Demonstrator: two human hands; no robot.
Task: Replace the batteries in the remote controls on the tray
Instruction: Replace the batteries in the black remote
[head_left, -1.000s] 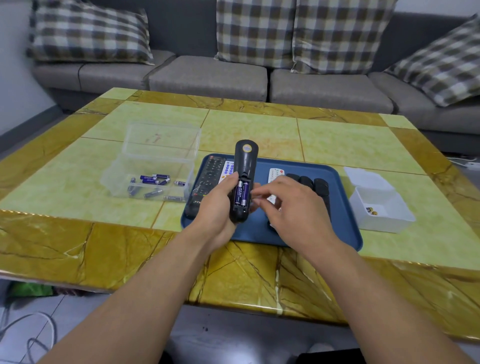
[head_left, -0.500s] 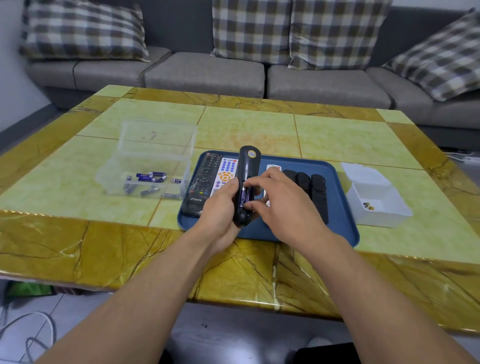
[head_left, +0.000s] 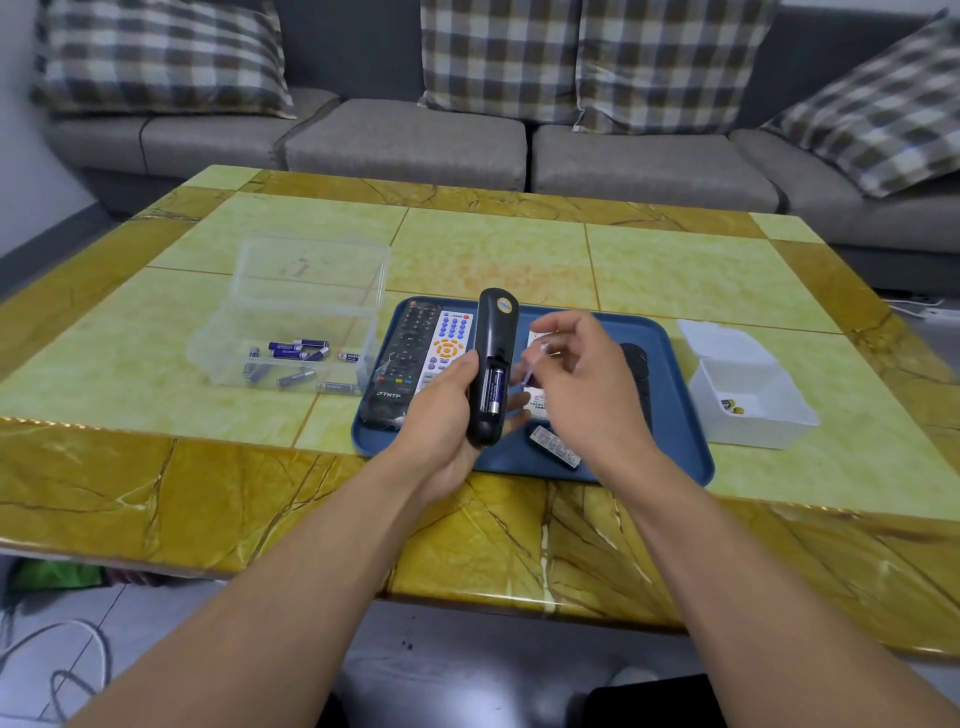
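— Over the blue plastic tray (head_left: 685, 441) on the yellow marble bench (head_left: 493, 249), what is each of the hands doing?

— The left hand (head_left: 441, 415) grips a black remote control (head_left: 493, 364) upright, back facing the person, cover off. One purple battery (head_left: 493, 388) sits in the open compartment; the slot beside it looks empty. The right hand (head_left: 587, 384) hovers just beside it, fingers loosely curled, pinching what seems to be a second battery (head_left: 530, 366), though motion blur makes that hard to confirm.

— Where are the other task things?

— Two more remotes, a black one (head_left: 402, 364) and a white one with coloured buttons (head_left: 447, 345), lie on the tray's left side. What looks like the detached cover (head_left: 556, 446) rests on the tray near the right wrist. Spare purple batteries (head_left: 296, 358) lie in a clear plastic box (head_left: 311, 291) left of the tray; a white open container (head_left: 748, 400) to the right holds a couple of small items.

— What might go wrong?

— I'd judge the pinch light, so the battery could slip and roll off the bench. Old and new cells look alike, so dropping it in the wrong box would mix them. Tilting the remote could also let the remaining battery fall out.
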